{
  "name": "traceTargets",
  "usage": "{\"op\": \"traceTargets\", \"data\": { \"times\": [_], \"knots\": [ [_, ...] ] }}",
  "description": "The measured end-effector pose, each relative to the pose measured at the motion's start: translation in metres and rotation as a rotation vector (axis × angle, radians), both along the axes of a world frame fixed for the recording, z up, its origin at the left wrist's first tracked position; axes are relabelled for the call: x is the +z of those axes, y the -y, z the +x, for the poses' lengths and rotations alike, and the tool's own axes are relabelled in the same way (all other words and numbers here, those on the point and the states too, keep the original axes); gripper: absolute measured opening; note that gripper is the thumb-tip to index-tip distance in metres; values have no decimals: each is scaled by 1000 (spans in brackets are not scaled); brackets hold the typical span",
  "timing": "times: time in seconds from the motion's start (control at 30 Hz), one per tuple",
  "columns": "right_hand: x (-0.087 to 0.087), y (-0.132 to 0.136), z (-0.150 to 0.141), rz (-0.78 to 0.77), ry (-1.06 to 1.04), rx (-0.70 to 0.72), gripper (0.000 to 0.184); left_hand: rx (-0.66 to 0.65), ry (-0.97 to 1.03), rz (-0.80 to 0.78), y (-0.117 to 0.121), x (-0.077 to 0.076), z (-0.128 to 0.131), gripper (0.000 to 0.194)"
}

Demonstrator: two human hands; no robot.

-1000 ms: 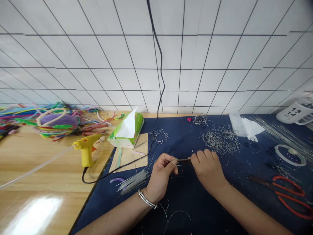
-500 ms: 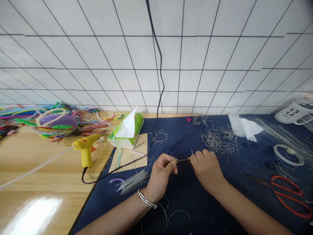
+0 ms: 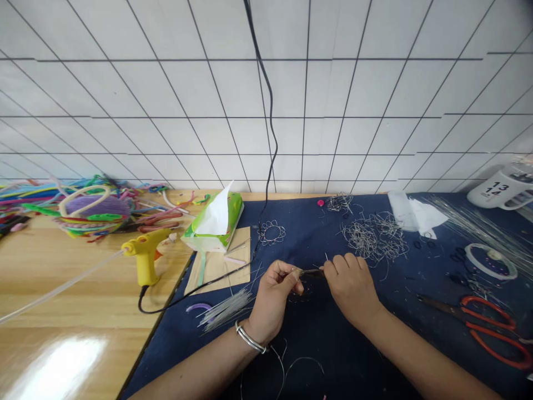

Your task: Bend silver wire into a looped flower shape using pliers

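My left hand [image 3: 277,291], with a silver bangle at the wrist, pinches thin wire between thumb and forefinger. Faint wire loops [image 3: 298,297] show just below its fingertips. In the closed fist of my right hand [image 3: 350,286] are slim dark pliers [image 3: 312,273], their handles hidden by the fingers. The jaws point left and meet the wire at my left fingertips. A short wire end [image 3: 327,256] sticks up beside my right forefinger. Beyond my hands, a flower-shaped wire ring [image 3: 271,233] lies flat on the dark blue mat [image 3: 333,355].
Left lie a bundle of cut wires [image 3: 227,310], a yellow glue gun [image 3: 146,258], a tissue pack [image 3: 216,219] and coloured pipe cleaners [image 3: 95,205]. Right are tangled wire [image 3: 375,238], red-handled scissors [image 3: 491,328], a white ring [image 3: 491,262] and a mug [image 3: 499,189]. A black cord [image 3: 272,128] crosses the workspace.
Almost nothing differs. Both hands keep their hold in nearly the same place, and the whole view has shifted slightly.
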State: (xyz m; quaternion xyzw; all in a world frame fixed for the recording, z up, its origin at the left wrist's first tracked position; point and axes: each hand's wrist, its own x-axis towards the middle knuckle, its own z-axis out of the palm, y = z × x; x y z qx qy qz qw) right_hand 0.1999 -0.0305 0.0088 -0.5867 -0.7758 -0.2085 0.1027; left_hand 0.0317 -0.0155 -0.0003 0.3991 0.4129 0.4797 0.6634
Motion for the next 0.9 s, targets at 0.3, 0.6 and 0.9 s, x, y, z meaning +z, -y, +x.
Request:
{"op": "traceTargets", "data": {
  "times": [0.3, 0.6, 0.9],
  "knots": [
    [-2, 1, -1, 23, -13, -28, 17, 46, 153, -122, 1, -1, 3, 11],
    [0, 0, 0, 42, -7, 8, 19, 55, 167, -132, 2, 1, 2, 9],
    [-1, 1, -2, 25, -14, -21, 20, 78, 159, -86, 4, 5, 5, 9]
  ]
}}
